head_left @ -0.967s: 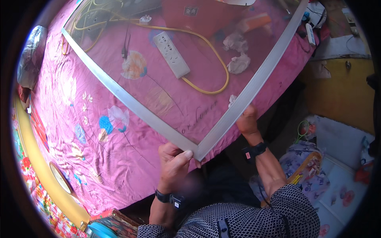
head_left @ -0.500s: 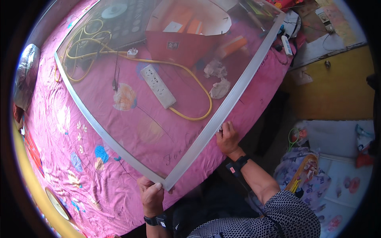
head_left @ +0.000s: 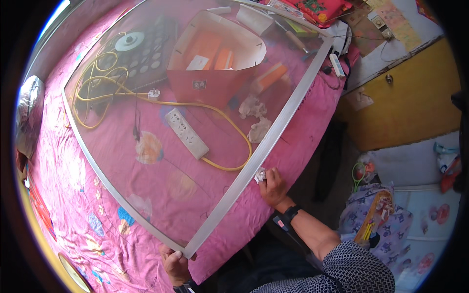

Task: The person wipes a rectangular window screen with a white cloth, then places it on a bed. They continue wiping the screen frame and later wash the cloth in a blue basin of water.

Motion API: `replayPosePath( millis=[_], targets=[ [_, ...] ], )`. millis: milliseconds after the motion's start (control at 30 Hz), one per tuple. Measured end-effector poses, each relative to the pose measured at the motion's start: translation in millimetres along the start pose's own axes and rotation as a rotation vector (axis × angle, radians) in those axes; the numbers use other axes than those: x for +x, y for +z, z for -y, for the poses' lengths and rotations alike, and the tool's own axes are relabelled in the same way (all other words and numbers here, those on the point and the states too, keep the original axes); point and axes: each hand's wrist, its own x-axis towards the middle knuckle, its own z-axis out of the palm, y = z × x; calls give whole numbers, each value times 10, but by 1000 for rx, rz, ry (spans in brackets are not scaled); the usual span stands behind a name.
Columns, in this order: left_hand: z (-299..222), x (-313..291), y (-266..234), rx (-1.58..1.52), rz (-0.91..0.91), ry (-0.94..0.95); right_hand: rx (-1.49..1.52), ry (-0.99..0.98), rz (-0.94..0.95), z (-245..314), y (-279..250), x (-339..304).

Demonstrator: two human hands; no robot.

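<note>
My left hand point(head_left: 175, 266) is closed on the near corner of a large window screen point(head_left: 223, 211) with a pale metal frame and see-through grey mesh. The screen lies over a pink flowered bedsheet point(head_left: 229, 244). Beside the frame's right-hand bar, my right hand point(head_left: 274, 189) pinches a crumpled white tissue point(head_left: 260, 175) against or close to the bar's outer edge. Through the mesh I see a white power strip point(head_left: 186, 133) with a yellow cord, and more crumpled tissue point(head_left: 259, 130) near the bar.
Under the mesh farther back are a red paper bag point(head_left: 215, 83) with orange boxes and a dark panel with round spots point(head_left: 149, 53). A screwdriver-like tool point(head_left: 297, 42) lies near the far corner. On the right stand a yellow cabinet door point(head_left: 405, 97) and a purple patterned cloth point(head_left: 381, 210).
In the picture, the screen's near corner and my left hand have shifted left and down, partly because the view has moved. A tissue now shows at my right hand's fingertips. Left hand keeps its grip.
</note>
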Motion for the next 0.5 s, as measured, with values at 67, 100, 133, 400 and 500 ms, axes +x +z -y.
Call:
replayPosePath(
  millis=[67,100,133,400,500],
  targets=[
    [-19,-60,-75,-13,18,-2,-2,8,-4,-41,38,-23],
    [-24,-101,-111,-23,12,-4,-5,25,0,-68,58,-39],
    [-25,-144,-150,-15,22,-17,18,8,-21,-95,82,-55],
    [18,-664,-556,257,-103,-160,-129,-90,55,-163,107,-106],
    [107,-791,-643,49,-65,-230,-170,71,70,-99,114,-96]
  ],
)
